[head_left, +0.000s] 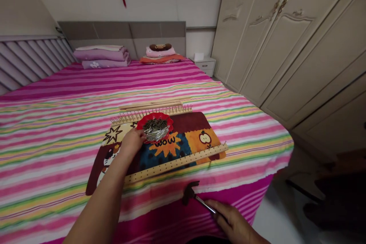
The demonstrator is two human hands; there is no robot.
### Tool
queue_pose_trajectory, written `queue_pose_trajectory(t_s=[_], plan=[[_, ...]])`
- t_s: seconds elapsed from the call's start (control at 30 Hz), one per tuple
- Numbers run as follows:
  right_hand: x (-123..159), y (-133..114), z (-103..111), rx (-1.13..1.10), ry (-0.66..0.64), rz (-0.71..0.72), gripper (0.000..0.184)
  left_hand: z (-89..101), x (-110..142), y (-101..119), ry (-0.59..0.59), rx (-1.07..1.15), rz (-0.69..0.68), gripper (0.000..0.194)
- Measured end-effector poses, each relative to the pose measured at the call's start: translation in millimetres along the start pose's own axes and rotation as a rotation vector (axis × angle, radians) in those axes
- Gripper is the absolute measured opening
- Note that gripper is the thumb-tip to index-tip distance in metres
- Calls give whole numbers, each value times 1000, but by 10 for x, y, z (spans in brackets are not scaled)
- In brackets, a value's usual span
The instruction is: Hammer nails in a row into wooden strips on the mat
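Note:
My left hand (132,143) is at the left rim of a red scalloped bowl (169,117), its fingers closed together; what they pinch is hidden. Dark and silvery nails (156,129) fill the bowl, which rests on a printed mat (197,124). Wrapped around its handle, my right hand (230,219) holds a claw hammer (189,192) low over the near side of the bed. Between the hands, a wooden strip (171,162) with rows of small holes lies slantwise across the mat's near edge, a nail or so standing at its right end.
Behind the bowl, a wooden strip (131,117) bristles with upright nails, and bare wooden sticks (151,105) lie beyond it. Folded bedding (104,55) is stacked near the headboard (111,32). A wardrobe (265,38) stands to the right of the striped bed (243,122).

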State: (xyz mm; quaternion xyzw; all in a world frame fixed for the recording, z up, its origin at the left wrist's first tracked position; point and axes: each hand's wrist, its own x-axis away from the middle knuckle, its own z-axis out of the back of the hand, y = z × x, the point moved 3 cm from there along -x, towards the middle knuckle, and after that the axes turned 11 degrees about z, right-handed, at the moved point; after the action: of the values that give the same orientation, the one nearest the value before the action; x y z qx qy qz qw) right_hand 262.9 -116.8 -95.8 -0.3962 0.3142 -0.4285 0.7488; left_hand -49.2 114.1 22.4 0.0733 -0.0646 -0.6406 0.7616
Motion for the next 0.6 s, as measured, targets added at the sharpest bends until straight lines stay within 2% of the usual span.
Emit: queue_pose_trajectory(t_s=[0.17, 0.33, 0.5, 0.6], plan=[[0, 2, -14, 0, 9, -6, 36, 17, 80, -137, -19, 345, 135, 13], [16, 34, -30, 20, 11, -2, 37, 6, 168, -194, 6, 610, 217, 15], [12, 33, -34, 20, 1, -20, 38, -40, 183, -241, 5, 688, 254, 22], [10, 23, -32, 35, -8, -9, 37, -47, 177, -264, 49, 727, 266, 23]])
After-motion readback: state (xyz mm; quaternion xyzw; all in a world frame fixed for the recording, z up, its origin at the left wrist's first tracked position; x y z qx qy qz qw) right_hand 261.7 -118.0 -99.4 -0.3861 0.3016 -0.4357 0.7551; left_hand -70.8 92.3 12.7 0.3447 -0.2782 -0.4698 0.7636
